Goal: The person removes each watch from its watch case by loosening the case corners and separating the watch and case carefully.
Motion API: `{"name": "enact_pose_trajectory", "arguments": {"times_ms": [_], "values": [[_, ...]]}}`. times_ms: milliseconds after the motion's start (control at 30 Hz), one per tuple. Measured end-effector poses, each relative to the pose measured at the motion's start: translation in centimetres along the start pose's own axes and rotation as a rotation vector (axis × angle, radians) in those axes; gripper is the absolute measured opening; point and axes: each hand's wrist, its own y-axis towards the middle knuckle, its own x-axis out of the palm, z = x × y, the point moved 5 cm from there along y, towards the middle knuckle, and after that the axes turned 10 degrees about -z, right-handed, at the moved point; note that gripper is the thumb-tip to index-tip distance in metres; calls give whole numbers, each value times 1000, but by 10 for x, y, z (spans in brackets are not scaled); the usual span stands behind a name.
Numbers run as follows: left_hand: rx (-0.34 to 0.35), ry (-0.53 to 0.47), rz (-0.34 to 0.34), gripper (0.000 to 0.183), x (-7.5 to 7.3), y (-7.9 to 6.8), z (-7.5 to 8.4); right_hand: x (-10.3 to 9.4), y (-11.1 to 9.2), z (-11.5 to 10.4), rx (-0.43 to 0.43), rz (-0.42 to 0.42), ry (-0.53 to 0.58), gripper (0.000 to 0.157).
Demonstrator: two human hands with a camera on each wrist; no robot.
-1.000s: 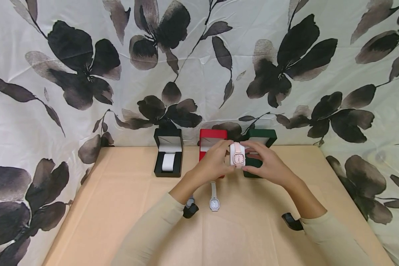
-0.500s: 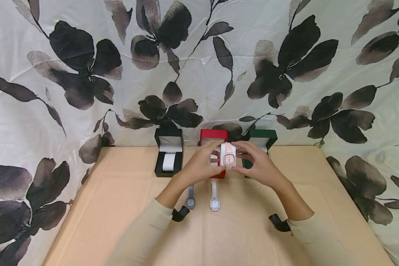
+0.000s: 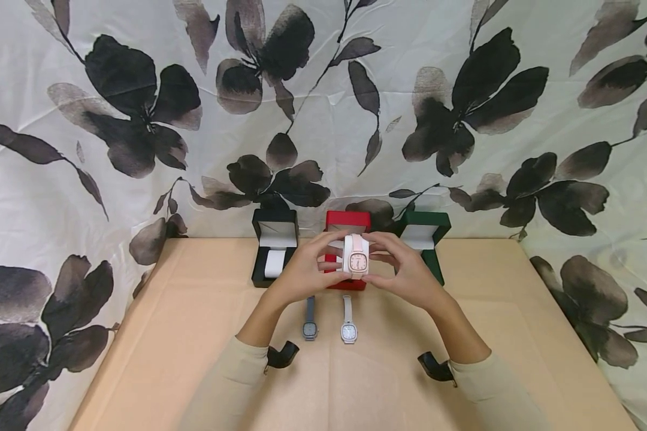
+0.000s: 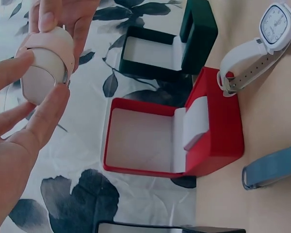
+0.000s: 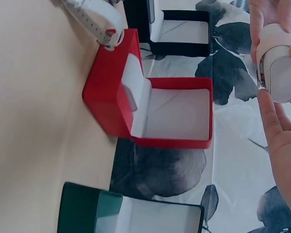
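Observation:
Both hands hold a white watch cushion (image 3: 347,254) with a pink watch (image 3: 358,262) strapped round it, raised in front of the open red watch box (image 3: 348,220). My left hand (image 3: 299,272) pinches its left side between thumb and fingers. On the right side, my right hand (image 3: 408,276) grips it the same way. In the left wrist view, the pink strap (image 4: 48,41) wraps over the cushion's rounded side. The red box holds a white cushion (image 4: 198,124) in its base. Nearer me on the table lie a white watch (image 3: 348,332) and a blue watch (image 3: 310,330).
An open black watch box (image 3: 259,274) with a white cushion (image 3: 274,263) stands left of the red one. To the right is an open green watch box (image 3: 438,225), its base partly behind my right hand. A floral cloth (image 3: 356,149) hangs behind the table (image 3: 194,311).
Both hands have moved left with the pink watch and its cushion, from beside the green box to in front of the red box. The blue watch has come out from behind the left arm.

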Motion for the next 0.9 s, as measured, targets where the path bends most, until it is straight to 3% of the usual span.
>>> {"name": "enact_pose_trajectory", "arguments": {"times_ms": [267, 900], "values": [[-33, -111, 13, 75, -5, -7, -7, 10, 5, 0, -7, 0, 9, 76], [-30, -83, 49, 72, -10, -12, -14, 14, 12, -3, 49, -58, -90, 84]]}}
